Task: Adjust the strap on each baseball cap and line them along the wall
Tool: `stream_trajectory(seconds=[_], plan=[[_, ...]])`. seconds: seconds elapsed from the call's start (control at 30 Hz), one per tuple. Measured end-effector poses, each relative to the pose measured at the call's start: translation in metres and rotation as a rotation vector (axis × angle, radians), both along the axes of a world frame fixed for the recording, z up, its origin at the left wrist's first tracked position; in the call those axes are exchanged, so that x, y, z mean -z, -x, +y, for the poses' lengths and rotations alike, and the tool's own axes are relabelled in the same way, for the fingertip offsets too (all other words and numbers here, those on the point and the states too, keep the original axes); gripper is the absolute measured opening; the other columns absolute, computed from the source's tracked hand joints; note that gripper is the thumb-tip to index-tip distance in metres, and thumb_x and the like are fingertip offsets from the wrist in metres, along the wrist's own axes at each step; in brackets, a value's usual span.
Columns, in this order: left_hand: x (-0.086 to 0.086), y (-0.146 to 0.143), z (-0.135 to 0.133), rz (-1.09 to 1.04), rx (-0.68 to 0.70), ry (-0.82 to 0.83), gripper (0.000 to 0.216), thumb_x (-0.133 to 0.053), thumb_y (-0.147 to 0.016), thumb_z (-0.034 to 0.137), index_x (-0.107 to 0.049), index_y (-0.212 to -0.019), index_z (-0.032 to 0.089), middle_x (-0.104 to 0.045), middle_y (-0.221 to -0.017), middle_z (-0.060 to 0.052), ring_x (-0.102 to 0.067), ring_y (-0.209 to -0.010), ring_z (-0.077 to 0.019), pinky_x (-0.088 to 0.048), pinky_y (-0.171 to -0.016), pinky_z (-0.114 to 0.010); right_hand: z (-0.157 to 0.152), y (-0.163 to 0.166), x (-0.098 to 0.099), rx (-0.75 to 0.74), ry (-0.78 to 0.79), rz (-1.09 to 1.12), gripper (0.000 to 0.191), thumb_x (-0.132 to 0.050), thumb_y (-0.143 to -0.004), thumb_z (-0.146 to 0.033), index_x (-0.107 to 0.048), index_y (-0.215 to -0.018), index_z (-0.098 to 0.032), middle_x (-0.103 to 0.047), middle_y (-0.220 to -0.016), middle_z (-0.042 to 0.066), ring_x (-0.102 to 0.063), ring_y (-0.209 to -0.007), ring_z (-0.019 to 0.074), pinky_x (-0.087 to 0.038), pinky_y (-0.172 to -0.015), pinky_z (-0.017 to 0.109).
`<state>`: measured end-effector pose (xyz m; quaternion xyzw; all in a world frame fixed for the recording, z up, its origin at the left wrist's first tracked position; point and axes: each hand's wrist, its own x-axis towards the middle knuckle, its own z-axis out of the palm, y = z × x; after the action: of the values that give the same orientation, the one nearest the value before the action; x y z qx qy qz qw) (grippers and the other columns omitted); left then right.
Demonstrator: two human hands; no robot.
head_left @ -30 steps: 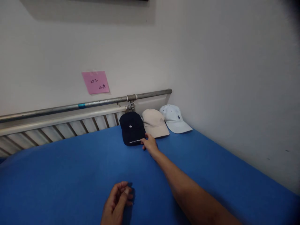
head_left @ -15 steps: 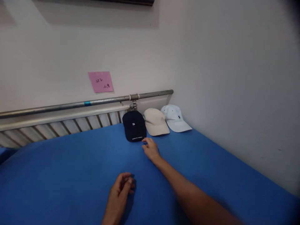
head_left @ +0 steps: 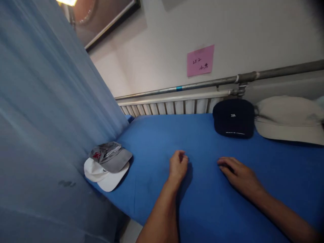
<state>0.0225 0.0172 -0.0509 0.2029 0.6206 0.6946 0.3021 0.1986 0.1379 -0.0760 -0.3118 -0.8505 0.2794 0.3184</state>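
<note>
My left hand (head_left: 178, 165) is over the middle of the blue-covered surface (head_left: 157, 135), fingers loosely curled and holding nothing. To its right, my right hand (head_left: 239, 173) hangs with bent fingers and the thumb apart, also without anything in it. A black baseball cap (head_left: 234, 118) with small white lettering is the cap nearest to my right hand, lying beyond it. Beside that is a beige cap (head_left: 288, 116), with a sliver of a pale cap (head_left: 321, 101) at the frame edge. On the left, a grey cap (head_left: 111, 157) overlaps a white cap (head_left: 111, 180).
A blue curtain (head_left: 50, 111) hangs along the left side, close to the two stacked caps. Behind the surface run a radiator (head_left: 162, 107) and a metal pipe (head_left: 210, 82). A pink note (head_left: 200, 61) is stuck on the wall, and a framed picture (head_left: 103, 17) hangs higher up.
The view has swung left, bringing the curtain and the grey and white caps into sight. My right hand has drawn back from the black cap; my left hand has reached farther forward.
</note>
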Motion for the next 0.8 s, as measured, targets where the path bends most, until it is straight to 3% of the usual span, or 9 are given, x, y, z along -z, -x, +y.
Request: stream_trajectory(seconds=[0.1, 0.23, 0.37, 0.57, 0.67, 0.8], plan=[[-0.004, 0.025, -0.046, -0.069, -0.221, -0.082, 0.014, -0.064, -0.077, 0.019, -0.060, -0.090, 0.016, -0.062, -0.080, -0.004, -0.061, -0.068, -0.0121, -0.049, -0.061, -0.023, 0.000, -0.002, -0.002, 0.021, 0.020, 0.004, 0.023, -0.045, -0.075, -0.038, -0.063, -0.080, -0.024, -0.068, -0.093, 0.008, -0.066, -0.085, 0.0246, -0.054, -0.077, 0.041], [-0.006, 0.059, -0.105, -0.204, -0.539, -0.212, 0.016, -0.060, -0.081, 0.020, -0.052, -0.095, 0.018, -0.060, -0.088, -0.004, -0.064, -0.075, -0.0116, -0.053, -0.070, -0.024, -0.001, -0.001, -0.006, -0.001, 0.038, 0.007, 0.020, -0.046, -0.074, -0.035, -0.062, -0.079, -0.025, -0.068, -0.090, 0.007, -0.066, -0.081, 0.0232, -0.053, -0.077, 0.040], [-0.006, 0.086, -0.138, -0.378, -0.660, -0.294, 0.006, -0.054, -0.085, 0.020, -0.049, -0.083, 0.017, -0.062, -0.089, -0.007, -0.066, -0.076, -0.0135, -0.056, -0.073, -0.028, -0.005, 0.000, -0.010, 0.011, 0.056, 0.009, 0.017, -0.047, -0.073, -0.033, -0.062, -0.077, -0.026, -0.068, -0.088, 0.007, -0.065, -0.080, 0.0235, -0.053, -0.076, 0.039], [-0.011, 0.114, -0.142, -0.451, -0.719, -0.451, 0.019, -0.041, -0.095, 0.027, -0.045, -0.079, 0.019, -0.064, -0.079, -0.005, -0.067, -0.072, -0.0121, -0.056, -0.067, -0.025, -0.006, -0.003, -0.010, 0.006, 0.057, -0.001, 0.019, -0.047, -0.074, -0.034, -0.063, -0.078, -0.025, -0.068, -0.085, 0.006, -0.066, -0.077, 0.0232, -0.053, -0.073, 0.038], [-0.016, 0.128, -0.135, -0.422, -0.741, -0.463, 0.024, -0.034, -0.098, 0.021, -0.046, -0.078, 0.017, -0.062, -0.070, -0.002, -0.063, -0.061, -0.0096, -0.053, -0.059, -0.020, -0.009, -0.006, -0.010, 0.012, 0.060, 0.011, 0.019, -0.047, -0.074, -0.033, -0.063, -0.077, -0.025, -0.068, -0.085, 0.006, -0.066, -0.078, 0.0229, -0.053, -0.073, 0.037], [-0.020, 0.125, -0.119, -0.297, -0.728, -0.435, 0.020, -0.041, -0.096, 0.017, -0.045, -0.076, 0.017, -0.060, -0.065, 0.002, -0.063, -0.059, -0.0075, -0.053, -0.062, -0.019, -0.016, -0.010, -0.013, 0.001, 0.093, 0.051, 0.017, -0.048, -0.073, -0.031, -0.064, -0.075, -0.024, -0.068, -0.083, 0.005, -0.066, -0.076, 0.0213, -0.053, -0.073, 0.036]])
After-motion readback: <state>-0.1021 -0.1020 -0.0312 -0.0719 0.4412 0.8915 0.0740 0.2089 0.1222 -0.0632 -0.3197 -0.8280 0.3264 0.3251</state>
